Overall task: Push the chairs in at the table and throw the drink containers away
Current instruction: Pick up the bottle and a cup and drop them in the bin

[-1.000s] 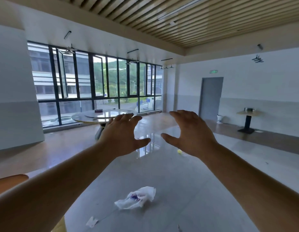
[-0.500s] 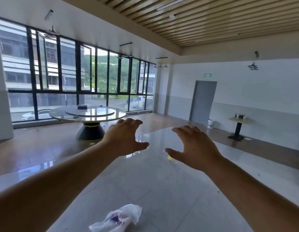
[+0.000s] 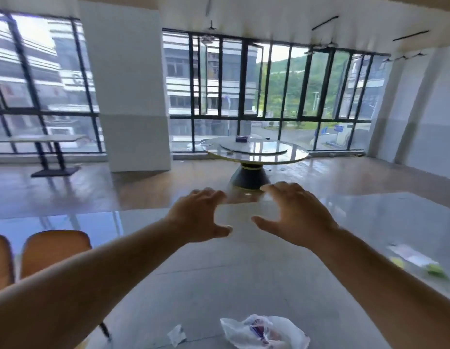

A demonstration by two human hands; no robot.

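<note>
Both arms stretch forward over a long grey glossy table (image 3: 219, 285). My left hand (image 3: 201, 215) and my right hand (image 3: 294, 212) hover above it side by side, fingers spread and curved, holding nothing. Two orange chair backs (image 3: 55, 250) stand at the table's left edge, partly hidden by my left forearm. On the table's right side lies a blurred clear item with yellow-green bits (image 3: 418, 260); I cannot tell what it is. No drink container is clearly visible.
A crumpled white plastic bag (image 3: 264, 331) and a paper scrap (image 3: 177, 335) lie near the table's front. Beyond stand a round glass-topped table (image 3: 255, 151) on a dark pedestal, a white pillar (image 3: 128, 96), a small rectangular table (image 3: 42, 141) at the left and tall windows.
The view has swung left: the pillar, the small left table and the orange chairs came into sight, while the door and right wall went out. Both hands stay open and forward.
</note>
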